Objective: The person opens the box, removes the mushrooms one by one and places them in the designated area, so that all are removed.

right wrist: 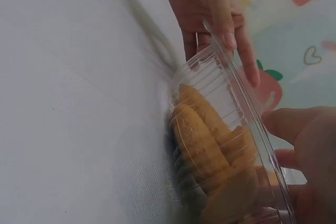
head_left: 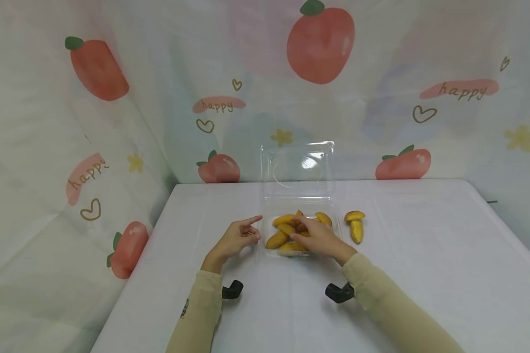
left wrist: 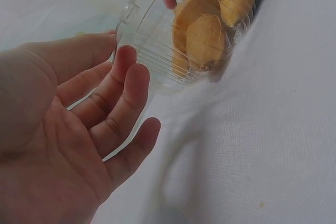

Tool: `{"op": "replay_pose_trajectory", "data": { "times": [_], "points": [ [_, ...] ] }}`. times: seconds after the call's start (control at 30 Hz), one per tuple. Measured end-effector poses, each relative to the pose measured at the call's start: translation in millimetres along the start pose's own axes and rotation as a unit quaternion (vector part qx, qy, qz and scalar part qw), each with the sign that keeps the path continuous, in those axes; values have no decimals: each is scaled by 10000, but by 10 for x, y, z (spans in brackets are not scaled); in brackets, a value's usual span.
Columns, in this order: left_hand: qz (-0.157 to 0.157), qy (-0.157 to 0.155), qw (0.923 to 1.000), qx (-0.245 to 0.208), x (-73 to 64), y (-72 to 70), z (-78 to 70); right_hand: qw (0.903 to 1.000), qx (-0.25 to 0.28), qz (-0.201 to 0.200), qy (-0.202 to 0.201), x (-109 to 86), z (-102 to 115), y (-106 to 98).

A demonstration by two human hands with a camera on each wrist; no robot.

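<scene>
The counter [head_left: 424,245] reaches well beyond the clear container [head_left: 298,199] to its left and right edges; the container sits nearer the far edge, hinged lid [head_left: 291,169] raised. One yellow mushroom [head_left: 356,228] lies just right of it; several more mushrooms [head_left: 276,240] lie inside, partly covered, so their exact number cannot be told. The left hand [head_left: 237,240], loosely opened, holds nothing beside the container's left rim. The right hand [head_left: 320,239] bends over the contents; whether it grips one cannot be told.
</scene>
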State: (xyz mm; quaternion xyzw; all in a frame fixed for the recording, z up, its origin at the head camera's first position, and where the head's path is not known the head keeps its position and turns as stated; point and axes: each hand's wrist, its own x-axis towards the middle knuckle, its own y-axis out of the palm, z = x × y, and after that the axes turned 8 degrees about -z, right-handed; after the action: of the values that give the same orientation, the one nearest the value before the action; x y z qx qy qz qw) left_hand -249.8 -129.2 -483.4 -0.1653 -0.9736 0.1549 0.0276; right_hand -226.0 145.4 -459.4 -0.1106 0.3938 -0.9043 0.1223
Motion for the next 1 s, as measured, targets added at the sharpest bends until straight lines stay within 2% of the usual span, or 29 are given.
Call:
{"op": "replay_pose_trajectory", "data": {
  "times": [0.13, 0.47, 0.63, 0.73, 1.0],
  "points": [
    [-6, -23, 10000, 9, 5, 0, 7, 9998, -164, -16, -95, 22, 38, 22],
    [-10, -43, 10000, 4, 16, 5, 28, 9993, -350, -79, 58, 57, 94, 159],
    [-13, -30, 10000, 48, 12, 6, 15, 9990, -288, -167, 294, 43, 112, 190],
    [-5, -16, 10000, 55, 14, 6, 13, 9991, -165, -238, 294, 33, 111, 187],
    [-38, -68, 10000, 20, 7, 0, 0, 9996, 264, -112, -26, 28, 100, 134]
  ]
}}
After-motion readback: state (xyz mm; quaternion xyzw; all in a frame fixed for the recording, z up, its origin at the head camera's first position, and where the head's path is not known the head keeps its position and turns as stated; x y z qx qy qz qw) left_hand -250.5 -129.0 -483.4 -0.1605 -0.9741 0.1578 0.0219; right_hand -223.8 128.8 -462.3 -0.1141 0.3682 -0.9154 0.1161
